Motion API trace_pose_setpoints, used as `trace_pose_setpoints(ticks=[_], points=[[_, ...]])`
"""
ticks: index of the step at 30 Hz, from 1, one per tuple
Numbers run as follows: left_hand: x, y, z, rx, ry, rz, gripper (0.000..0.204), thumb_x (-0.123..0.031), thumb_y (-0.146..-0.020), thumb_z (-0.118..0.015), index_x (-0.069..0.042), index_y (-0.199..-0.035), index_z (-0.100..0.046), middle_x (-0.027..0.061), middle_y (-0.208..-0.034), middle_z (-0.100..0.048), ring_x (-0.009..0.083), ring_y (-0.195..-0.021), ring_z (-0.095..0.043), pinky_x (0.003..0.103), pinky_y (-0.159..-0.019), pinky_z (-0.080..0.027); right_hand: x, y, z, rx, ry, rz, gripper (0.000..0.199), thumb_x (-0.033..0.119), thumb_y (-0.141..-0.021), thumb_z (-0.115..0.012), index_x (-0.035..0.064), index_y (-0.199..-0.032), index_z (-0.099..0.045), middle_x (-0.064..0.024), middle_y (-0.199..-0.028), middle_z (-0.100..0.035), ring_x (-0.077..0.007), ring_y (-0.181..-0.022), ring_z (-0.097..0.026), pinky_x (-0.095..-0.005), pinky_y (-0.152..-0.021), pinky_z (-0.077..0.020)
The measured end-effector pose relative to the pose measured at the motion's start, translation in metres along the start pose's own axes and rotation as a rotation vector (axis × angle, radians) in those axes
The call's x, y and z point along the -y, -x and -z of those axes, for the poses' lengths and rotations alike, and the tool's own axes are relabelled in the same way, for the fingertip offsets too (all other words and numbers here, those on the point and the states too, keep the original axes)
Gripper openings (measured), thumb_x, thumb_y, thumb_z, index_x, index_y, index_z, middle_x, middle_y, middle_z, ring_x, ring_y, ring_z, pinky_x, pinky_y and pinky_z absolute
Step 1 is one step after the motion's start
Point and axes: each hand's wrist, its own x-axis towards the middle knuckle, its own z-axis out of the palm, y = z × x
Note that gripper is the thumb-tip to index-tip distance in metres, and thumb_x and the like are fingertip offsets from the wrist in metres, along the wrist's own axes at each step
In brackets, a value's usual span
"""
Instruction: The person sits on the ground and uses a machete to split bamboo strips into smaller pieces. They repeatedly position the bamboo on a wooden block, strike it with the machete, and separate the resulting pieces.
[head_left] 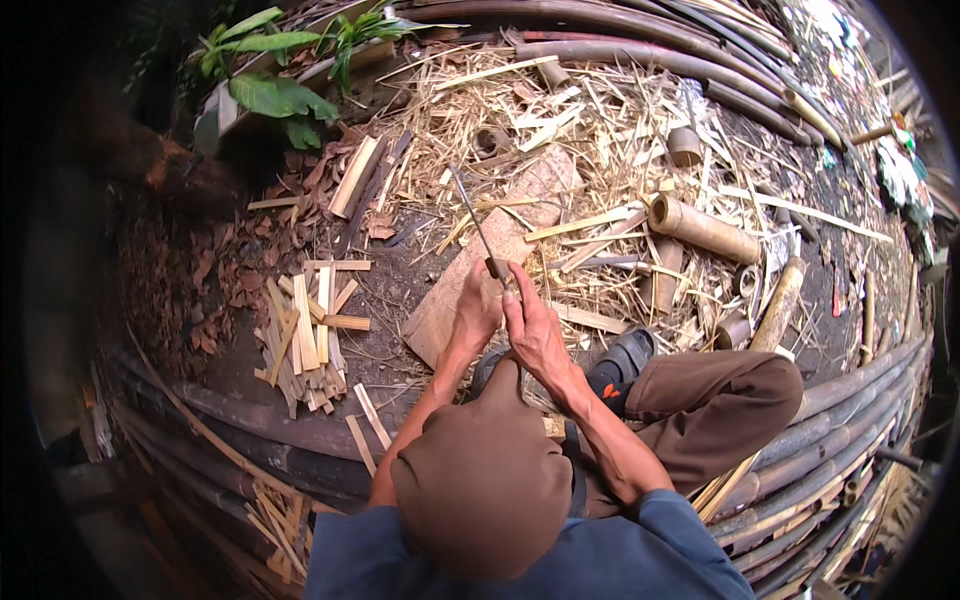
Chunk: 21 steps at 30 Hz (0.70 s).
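Both my hands meet in front of my raised, brown-clad knee (492, 470). A long narrow knife (470, 215) points away from me and slightly left, its blade seen nearly edge-on. My left hand (478, 312) is closed at the knife's dark base. Against it presses my right hand (532, 322), its fingers also closed about the base. Most of the handle is hidden by the fingers. Beneath the blade lies a flat, pale brown board (450, 300), resting at a slant on the ground.
Split bamboo strips (320, 320) lie in a pile at left. Shavings (590, 150) cover the ground ahead. Cut bamboo tubes (705, 230) lie at right, near my sandalled foot (622, 365). Long bamboo poles (620, 50) edge the far side; others (270, 425) run beside me.
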Motion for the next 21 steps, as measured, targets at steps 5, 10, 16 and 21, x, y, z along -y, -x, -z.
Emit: trace_pose_setpoints(ticks=[5, 10, 16, 21], points=[[-0.102, -0.050, 0.082, -0.576, -0.023, -0.253, 0.049, -0.015, -0.099, -0.045, 0.009, -0.140, -0.033, 0.0308, -0.142, -0.039, 0.0377, -0.134, -0.041, 0.047, -0.114, -0.032, 0.000, -0.001, 0.006, -0.003, 0.064, -0.006, 0.053, 0.025, -0.100, -0.048, 0.0031, -0.145, -0.031, -0.0306, -0.074, -0.062, -0.0493, -0.072, -0.062, -0.0508, -0.064, -0.0467], [-0.221, -0.126, 0.131, -0.635, -0.100, -1.028, 0.037, -0.015, -0.099, -0.051, -0.002, -0.133, -0.046, 0.0190, -0.131, -0.054, 0.0319, -0.125, -0.051, 0.039, -0.110, -0.039, -0.016, 0.002, 0.003, -0.070, 0.122, 0.041, 0.058, 0.027, -0.099, -0.049, 0.0009, -0.146, -0.028, -0.0284, -0.063, -0.058, -0.0469, -0.059, -0.060, -0.0511, -0.057, -0.0463], [-0.019, -0.150, 0.025, 0.194, -0.516, -0.736, 0.042, -0.015, -0.094, -0.059, -0.012, -0.135, -0.052, 0.0124, -0.144, -0.046, 0.0272, -0.132, -0.047, 0.041, -0.110, -0.041, -0.069, 0.014, -0.043, -0.006, 0.229, 0.017, 0.054, 0.030, -0.098, -0.050, -0.0035, -0.138, -0.036, -0.0297, -0.064, -0.058, -0.0496, -0.061, -0.060, -0.0548, -0.056, -0.0463], [-0.038, -0.080, 0.060, -0.628, -0.086, -0.114, 0.021, -0.022, -0.101, -0.049, -0.004, -0.094, -0.057, 0.0095, -0.085, -0.059, 0.0186, -0.081, -0.060, 0.032, -0.074, -0.051, -0.094, -0.005, -0.033, -0.077, 0.197, 0.011, 0.035, 0.033, -0.099, -0.049, -0.0016, -0.101, -0.049, -0.0297, -0.062, -0.057, -0.0491, -0.061, -0.059, -0.0561, -0.056, -0.0454]])
